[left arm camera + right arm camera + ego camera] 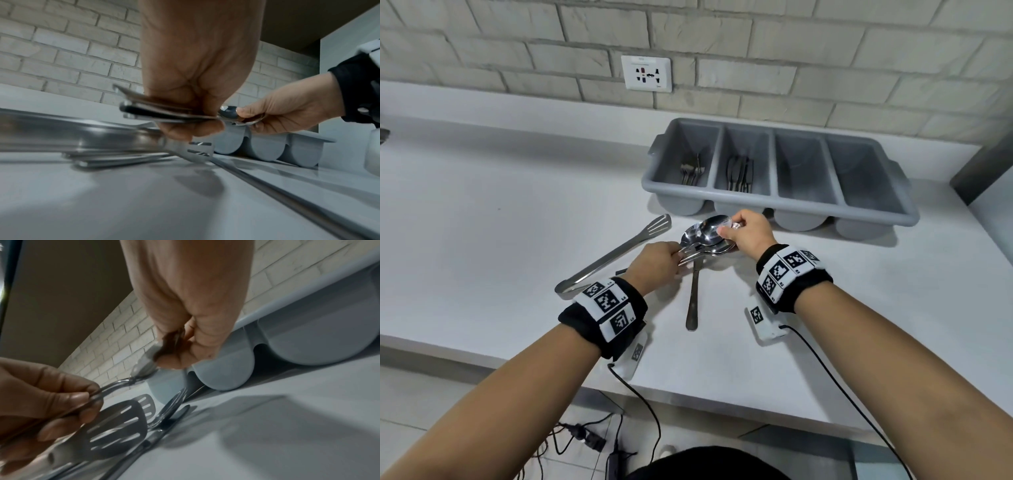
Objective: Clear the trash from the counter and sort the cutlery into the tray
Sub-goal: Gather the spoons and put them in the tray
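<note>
Both hands (657, 260) (748, 233) pinch a bundle of spoons (705, 234).

Polished, mirror-bright metal was seen in the spoons (709, 231) at frame centre and brushed steel in the tongs (616, 251) to their left. Matt grey plastic formed the tray (784, 202) at right; the counter (500, 212) looked smooth white, the wall (756, 44) rough painted brick.

White brick wall (722, 31), wall socket (646, 73) set in it, cables and plug (589, 438) on the floor below
</note>
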Available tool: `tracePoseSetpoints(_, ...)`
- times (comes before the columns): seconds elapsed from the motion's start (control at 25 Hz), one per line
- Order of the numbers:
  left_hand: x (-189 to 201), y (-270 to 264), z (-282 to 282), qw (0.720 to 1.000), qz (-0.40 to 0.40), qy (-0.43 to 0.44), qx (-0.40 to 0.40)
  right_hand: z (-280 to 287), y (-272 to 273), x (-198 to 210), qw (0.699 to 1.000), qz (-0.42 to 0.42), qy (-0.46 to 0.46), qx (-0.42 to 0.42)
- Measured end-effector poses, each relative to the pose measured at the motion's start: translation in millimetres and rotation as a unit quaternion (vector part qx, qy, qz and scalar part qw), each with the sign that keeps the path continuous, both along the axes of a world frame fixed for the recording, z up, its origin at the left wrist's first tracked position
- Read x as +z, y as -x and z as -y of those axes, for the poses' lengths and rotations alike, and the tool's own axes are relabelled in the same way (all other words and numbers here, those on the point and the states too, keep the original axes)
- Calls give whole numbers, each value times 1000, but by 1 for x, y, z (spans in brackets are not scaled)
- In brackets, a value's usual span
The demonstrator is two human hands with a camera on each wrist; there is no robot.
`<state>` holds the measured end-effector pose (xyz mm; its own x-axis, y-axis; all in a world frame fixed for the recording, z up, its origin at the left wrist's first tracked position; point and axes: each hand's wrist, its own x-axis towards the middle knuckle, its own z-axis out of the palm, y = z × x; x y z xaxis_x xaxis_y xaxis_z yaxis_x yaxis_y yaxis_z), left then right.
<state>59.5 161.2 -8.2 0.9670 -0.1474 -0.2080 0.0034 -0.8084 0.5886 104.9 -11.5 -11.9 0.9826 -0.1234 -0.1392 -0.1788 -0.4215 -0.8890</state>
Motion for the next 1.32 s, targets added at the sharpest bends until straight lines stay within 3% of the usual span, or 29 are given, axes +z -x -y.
tracePoseSetpoints(0.2,3,-14,-16,995,69,48,53,-5,-15,-2,981,-40,-189,-32)
tracePoseSetpoints(0.28,2,-20,-25,993,75,64,70,-9,-23,-5,989,-47,-130,-52)
tracePoseSetpoints(0.36,1,-26,-35,993,64,69,76,-15,-31,-9,998,-47,32,-14)
tracePoseSetpoints(0.44,-1,-31,-43,992,48,72,88,-25,-35,-11,990,-52,126,33)
tracePoseSetpoints(0.64,-6,-37,-50,988,28,105,107,-38,-45,-16,987,-82,130,49)
tracePoseSetpoints(0.8,-4,-42,-49,988,32,102,108,-30,-44,-13,990,-97,98,5)
tracePoseSetpoints(1.12,1,-56,-9,988,43,133,69,9,-1,9,993,60,-22,-102)
tracePoseSetpoints(1.32,18,-67,23,991,75,112,6,31,0,33,968,206,88,-113)
